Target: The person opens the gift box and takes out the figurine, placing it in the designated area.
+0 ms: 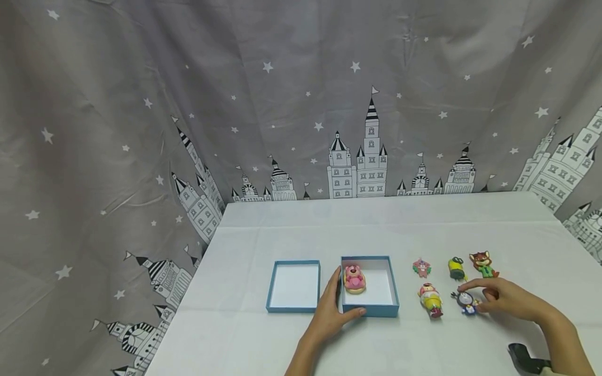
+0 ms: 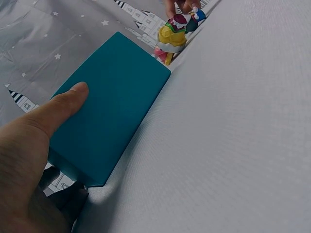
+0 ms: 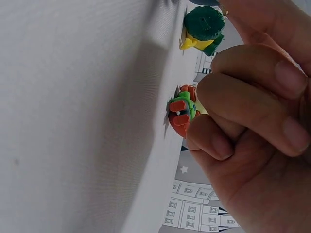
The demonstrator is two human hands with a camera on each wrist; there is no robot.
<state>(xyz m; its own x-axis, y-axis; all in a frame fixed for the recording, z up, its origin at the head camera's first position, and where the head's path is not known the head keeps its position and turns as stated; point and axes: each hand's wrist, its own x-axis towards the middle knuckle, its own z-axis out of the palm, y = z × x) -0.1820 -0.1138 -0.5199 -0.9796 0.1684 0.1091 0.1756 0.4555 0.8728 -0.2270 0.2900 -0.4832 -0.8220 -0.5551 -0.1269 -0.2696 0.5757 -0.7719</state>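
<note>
My left hand grips the near left corner of an open blue box, its thumb along the front wall and its fingers on the left side. Inside the box, at the left, lies a pink bear figurine. My right hand pinches a small blue figurine with a dark round head between thumb and index finger, low at the table. The other right fingers are curled in the right wrist view, where the pinched figurine is mostly out of sight.
Left of the box lies a shallow blue lid with a white inside. Right of it are a pink star-shaped figurine, a pink-and-yellow figurine, a yellow-and-green figurine and a fox figurine. A patterned grey curtain hangs behind the white table.
</note>
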